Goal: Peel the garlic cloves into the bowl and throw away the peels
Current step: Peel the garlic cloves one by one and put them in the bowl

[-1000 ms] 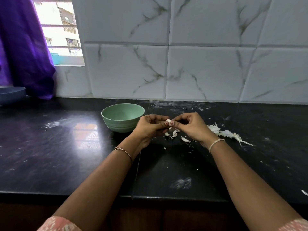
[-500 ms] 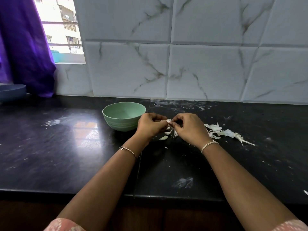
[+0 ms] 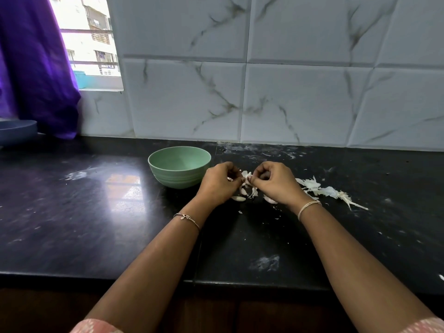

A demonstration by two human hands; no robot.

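Beside the bowl (image 3: pixel 153 162) near the worktop (image 3: pixel 96 224) back edge, a garlic clove (image 3: pixel 245 174) is pinched by left hand (image 3: pixel 218 185) and right hand (image 3: pixel 276 183)

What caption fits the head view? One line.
Left hand and right hand pinch a garlic clove beside the green bowl, peels strewn rightward.

Green bowl (image 3: pixel 179 165), black counter (image 3: pixel 96 212)
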